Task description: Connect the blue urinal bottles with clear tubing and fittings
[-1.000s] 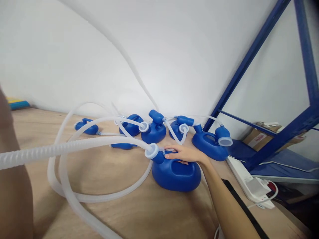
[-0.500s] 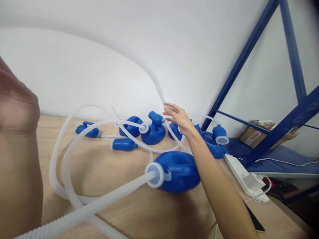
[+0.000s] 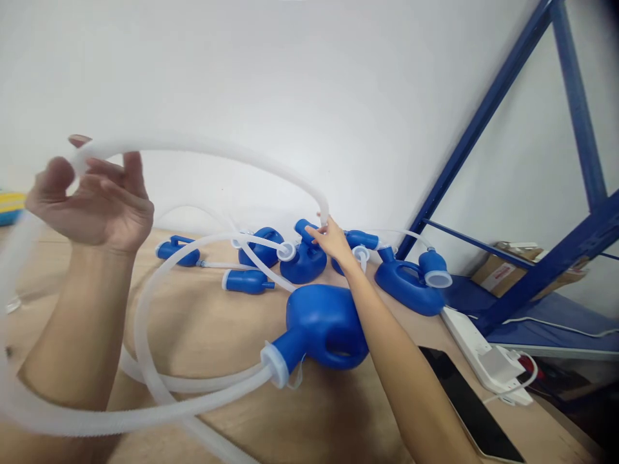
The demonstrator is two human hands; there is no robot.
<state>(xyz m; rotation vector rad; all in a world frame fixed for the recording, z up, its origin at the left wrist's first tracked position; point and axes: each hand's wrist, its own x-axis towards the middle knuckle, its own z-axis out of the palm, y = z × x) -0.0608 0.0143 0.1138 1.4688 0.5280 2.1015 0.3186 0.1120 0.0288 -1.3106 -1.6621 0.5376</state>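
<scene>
A translucent corrugated hose [image 3: 213, 147] loops from the capped spout of a blue plastic urinal bottle [image 3: 319, 316] out to the left, then arches back above the table. My left hand [image 3: 104, 200], raised at the left, has its thumb and fingers curled around the upper part of this hose. Beyond the bottle, my right hand [image 3: 333, 240] closes its fingers around the hose near its far end; the tip itself is hidden. The bottle lies tilted on the table, its white cap [image 3: 275, 365] facing lower left, with my right forearm passing over its right side.
Along the white wall stand more blue bottles [image 3: 304, 263] with hoses, and a small blue cup-like piece [image 3: 247, 281]. To the right are a black phone [image 3: 469, 399], a white power strip [image 3: 476, 354] and a blue metal shelf frame [image 3: 464, 148].
My left hand has moved right and into fuller view, with the hose arch lower. The near bottle has turned, its spout swinging toward me. My right hand's fingers have closed around the hose.
</scene>
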